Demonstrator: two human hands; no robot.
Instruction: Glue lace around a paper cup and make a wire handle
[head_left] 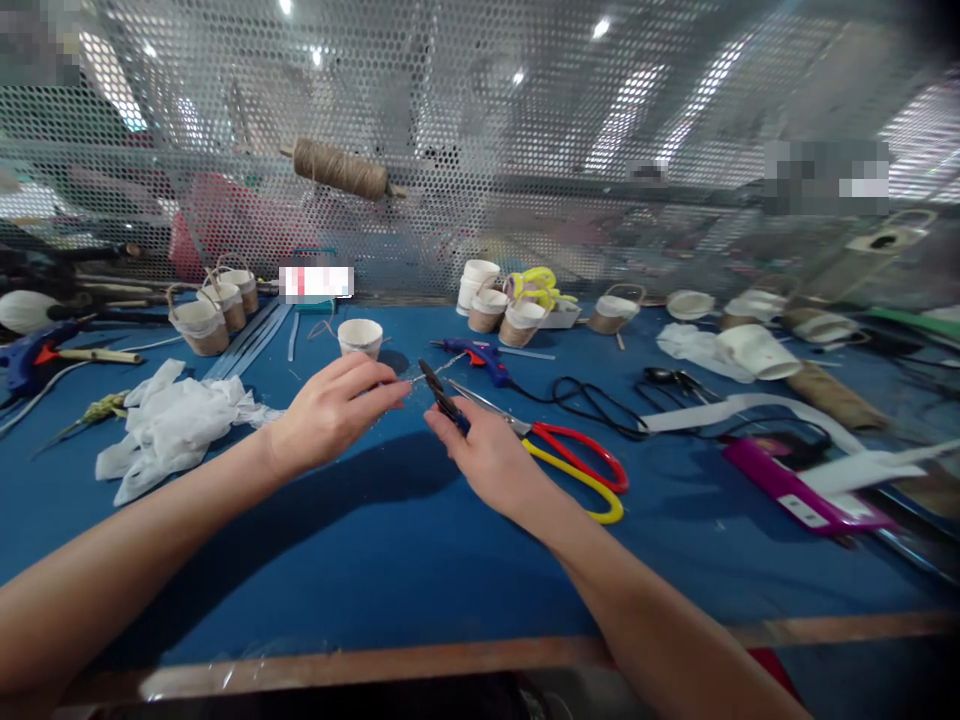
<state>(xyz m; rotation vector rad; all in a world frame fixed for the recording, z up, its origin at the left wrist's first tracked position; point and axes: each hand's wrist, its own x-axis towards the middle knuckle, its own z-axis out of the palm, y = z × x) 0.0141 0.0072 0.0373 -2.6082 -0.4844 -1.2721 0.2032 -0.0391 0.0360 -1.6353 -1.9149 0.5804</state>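
My left hand (326,410) is closed in a pinch. At its fingertips is a thin pale strand (429,376), which passes by the plier jaws; whether it is wire or glue I cannot tell. Dark pliers with a blue handle (441,392) sit in my right hand (491,450), jaws pointing up and left. Just behind my left hand stands a small white-rimmed cup (360,334). A blue glue gun (480,360) lies beyond the pliers. Scissors with red and yellow handles (581,460) rest beside and partly behind my right hand.
Crumpled white fabric (180,425) lies left. Small twine-wrapped baskets (201,325) stand at the back left, with more cups (523,322) at the back middle. A purple power strip (795,490) and black cables (592,400) lie right. Perforated metal mesh (450,120) closes the back.
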